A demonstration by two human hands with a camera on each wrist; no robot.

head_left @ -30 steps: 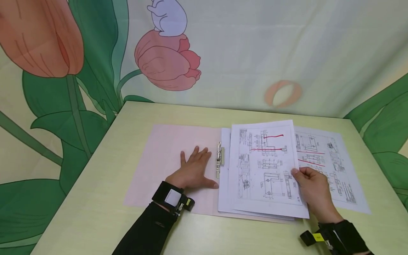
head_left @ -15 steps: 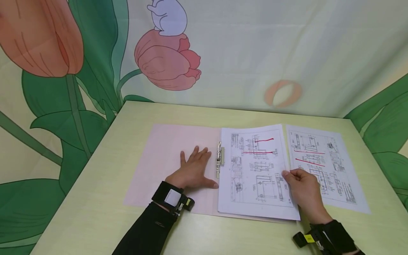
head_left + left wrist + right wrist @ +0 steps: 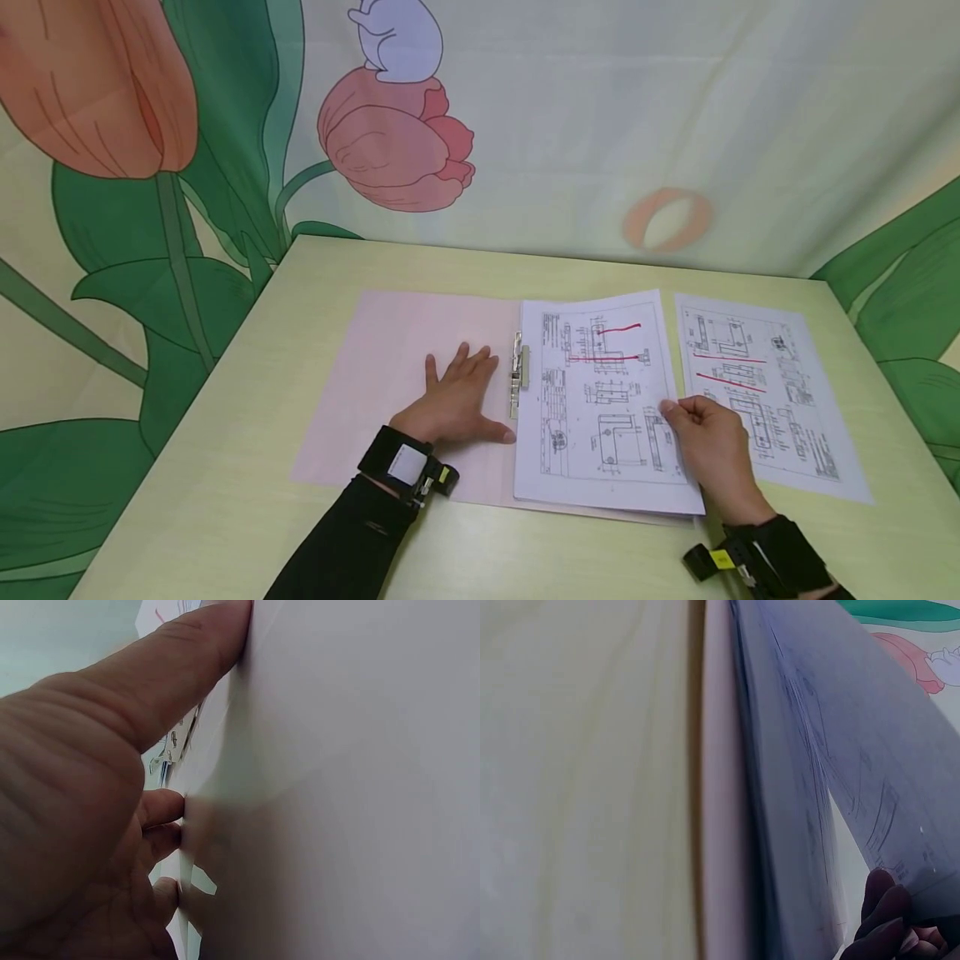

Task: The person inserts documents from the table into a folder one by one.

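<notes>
right hand (image 3: 712, 446) fingers pinch the top drawing sheet (image 3: 600, 400) at its right edge, over the pink folder (image 3: 390, 367). left hand (image 3: 453, 400) lies flat, fingers spread, beside the metal clip (image 3: 516, 375). the print is too small to read.

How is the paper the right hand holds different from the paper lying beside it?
The held sheet lies on the stack in the pink folder, its edge pinched by the right hand; the loose sheet lies flat on the table, untouched. The held sheet sits next to the metal clip; the loose sheet lies further right. Both show drawings with red lines.
</notes>
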